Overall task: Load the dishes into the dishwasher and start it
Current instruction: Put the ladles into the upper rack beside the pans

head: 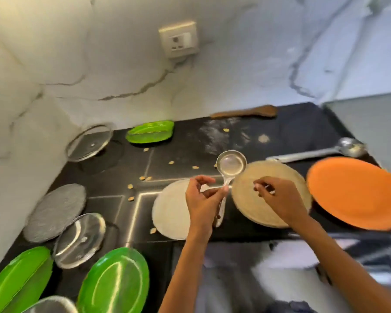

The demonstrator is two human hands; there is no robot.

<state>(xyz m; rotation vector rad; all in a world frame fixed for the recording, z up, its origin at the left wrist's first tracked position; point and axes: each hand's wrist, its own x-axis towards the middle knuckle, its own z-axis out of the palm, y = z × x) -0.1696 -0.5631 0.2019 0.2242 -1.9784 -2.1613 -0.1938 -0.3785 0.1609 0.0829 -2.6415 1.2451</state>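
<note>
Head view: left hand [202,199] is pinching the steel ladle [229,170] beside the orange plate [357,193], right hand [278,199] is gripping something small; carrying to the dishwasher likely follows.

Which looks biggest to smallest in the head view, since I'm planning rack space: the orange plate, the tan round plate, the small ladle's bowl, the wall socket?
1. orange plate
2. tan round plate, slightly smaller
3. and 4. wall socket and small ladle's bowl look alike; the socket is farther away, so I won't rank them.
</note>
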